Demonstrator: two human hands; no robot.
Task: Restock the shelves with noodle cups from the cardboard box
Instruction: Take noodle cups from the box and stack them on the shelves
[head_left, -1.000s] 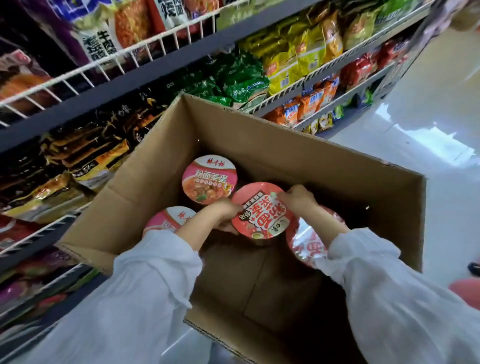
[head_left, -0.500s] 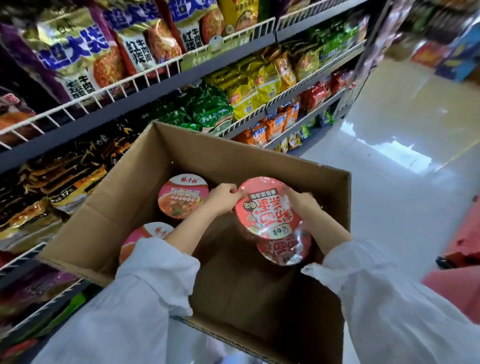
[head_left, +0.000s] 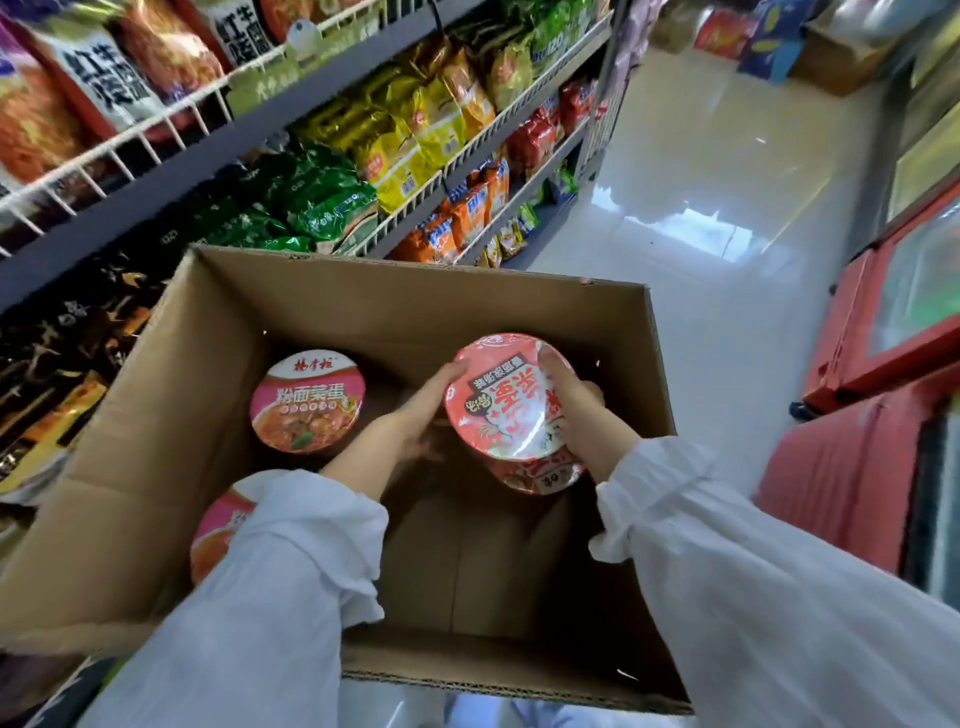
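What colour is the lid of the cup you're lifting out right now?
Salmon red with white and black lettering, on the held noodle cup; clearest in the head view.

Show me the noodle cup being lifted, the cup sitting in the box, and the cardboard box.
lifted noodle cup (head_left: 506, 397): head view, on its lid.
resting noodle cup (head_left: 306, 397): head view, lid centre.
cardboard box (head_left: 415, 291): head view, far inner wall.

An open brown cardboard box (head_left: 322, 306) stands beside the shelves (head_left: 358, 62). Both hands hold a red-lidded noodle cup (head_left: 506, 397), tilted, over the box's right half: the left hand (head_left: 423, 410) at its left side, the right hand (head_left: 571, 400) over its right rim. Two pink-lidded noodle cups sit upright along the box's left wall, the farther cup (head_left: 306, 400) and the nearer cup (head_left: 218, 530), which is partly hidden by a sleeve.
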